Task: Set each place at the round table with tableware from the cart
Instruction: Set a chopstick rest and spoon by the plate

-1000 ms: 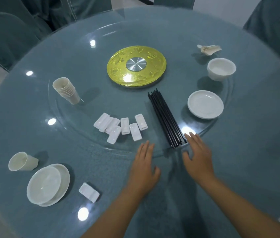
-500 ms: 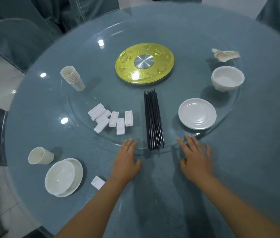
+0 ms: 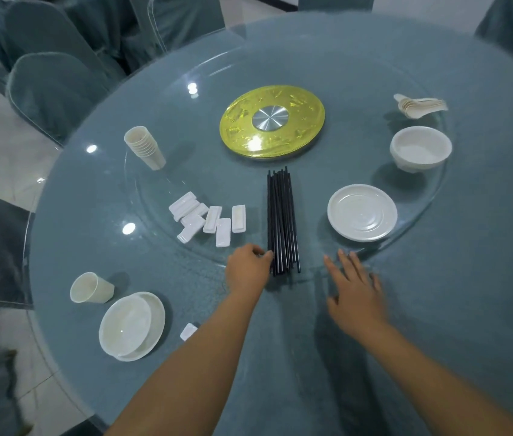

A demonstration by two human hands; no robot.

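A bundle of black chopsticks [image 3: 281,220] lies on the glass turntable [image 3: 167,171], pointing at me. My left hand [image 3: 248,272] has curled fingers that pinch the near left end of the bundle. My right hand [image 3: 354,292] lies flat with spread fingers at the turntable's near rim. Also on the turntable are several white chopstick rests [image 3: 208,218], a stack of cups [image 3: 145,147], a white plate [image 3: 362,212], a white bowl [image 3: 420,149] and stacked spoons [image 3: 421,105]. At the near left, one place holds a cup [image 3: 90,288], a bowl on a plate [image 3: 131,325] and a rest [image 3: 188,331].
A gold disc with a steel hub [image 3: 272,121] sits at the centre of the round table [image 3: 484,278]. Covered chairs [image 3: 50,89] stand around the far and left sides. The table's near edge lies under my forearms.
The turntable has turned, swinging the chopsticks round to point straight at me. My left hand went from flat on the table to curled at the chopsticks' near end.
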